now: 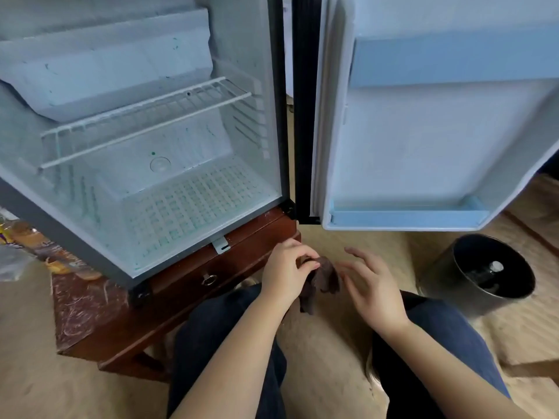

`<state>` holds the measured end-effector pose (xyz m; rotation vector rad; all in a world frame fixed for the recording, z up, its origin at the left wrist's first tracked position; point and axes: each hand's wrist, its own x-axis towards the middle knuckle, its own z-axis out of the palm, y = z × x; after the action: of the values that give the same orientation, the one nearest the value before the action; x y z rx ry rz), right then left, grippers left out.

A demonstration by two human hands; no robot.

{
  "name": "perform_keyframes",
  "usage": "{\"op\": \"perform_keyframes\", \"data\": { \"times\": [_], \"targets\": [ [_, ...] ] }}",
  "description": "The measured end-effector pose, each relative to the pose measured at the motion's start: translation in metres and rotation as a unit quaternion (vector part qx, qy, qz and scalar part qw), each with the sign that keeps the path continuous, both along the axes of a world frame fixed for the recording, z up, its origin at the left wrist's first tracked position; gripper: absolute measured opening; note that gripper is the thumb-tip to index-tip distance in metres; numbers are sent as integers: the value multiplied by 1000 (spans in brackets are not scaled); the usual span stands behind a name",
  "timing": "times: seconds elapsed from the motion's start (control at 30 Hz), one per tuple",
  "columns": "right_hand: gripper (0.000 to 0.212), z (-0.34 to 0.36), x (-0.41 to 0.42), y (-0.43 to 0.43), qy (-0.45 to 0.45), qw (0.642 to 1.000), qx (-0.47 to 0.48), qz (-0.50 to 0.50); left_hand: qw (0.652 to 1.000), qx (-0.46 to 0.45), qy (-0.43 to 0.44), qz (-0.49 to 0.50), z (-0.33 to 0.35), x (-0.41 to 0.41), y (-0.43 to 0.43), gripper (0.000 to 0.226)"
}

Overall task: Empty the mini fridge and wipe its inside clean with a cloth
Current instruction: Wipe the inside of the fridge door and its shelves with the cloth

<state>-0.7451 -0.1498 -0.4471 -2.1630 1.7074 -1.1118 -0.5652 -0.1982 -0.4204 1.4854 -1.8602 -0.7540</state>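
The mini fridge [193, 204] stands open on a low wooden table, its white inside bare except for a wire shelf [145, 122] and a floor grid. Its door [423, 140] swings wide to the right, with pale blue door racks. Below the fridge's front edge, my left hand [284, 273] pinches a dark brown cloth [323, 276] that hangs crumpled from its fingers. My right hand [372, 285] hovers just right of the cloth with fingers spread and holds nothing.
The wooden table [193, 297] has a drawer with a ring pull. Snack packets [36, 249] lie at the left beside the fridge. A black metal bin [490, 267] sits on the floor at the right. My knees in dark trousers fill the foreground.
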Motion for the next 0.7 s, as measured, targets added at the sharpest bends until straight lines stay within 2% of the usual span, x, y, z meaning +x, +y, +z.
{"op": "perform_keyframes", "data": {
  "times": [0.1, 0.17, 0.3, 0.33, 0.43, 0.53, 0.63, 0.7],
  "targets": [
    [35, -11, 5, 16, -32, 997, 58, 31, 998, 29, 49, -11, 2, -7, 9, 8],
    [37, -21, 7, 26, -78, 994, 74, 17, 996, 59, 67, -28, 3, -16, 16, 10],
    [18, -22, 7, 30, -272, 956, 81, -69, 980, 141, 136, -34, 12, -38, 24, 16],
    [13, -21, 3, 28, -300, 946, 89, -87, 984, 124, 124, -38, 14, -42, 23, 16],
    [9, -24, -19, 13, -309, 931, 122, -151, 996, -37, -22, -81, 33, -53, 11, 17],
    [9, -31, -43, -6, -322, 906, 146, -233, 976, -151, -84, -135, 60, -87, -6, 15],
    [16, -35, -64, -21, -358, 879, 144, -280, 939, -226, -175, -191, 71, -135, -23, 19],
    [17, -35, -80, -27, -390, 858, 132, -306, 918, -246, -229, -210, 69, -164, -37, 24]
  ]
}}
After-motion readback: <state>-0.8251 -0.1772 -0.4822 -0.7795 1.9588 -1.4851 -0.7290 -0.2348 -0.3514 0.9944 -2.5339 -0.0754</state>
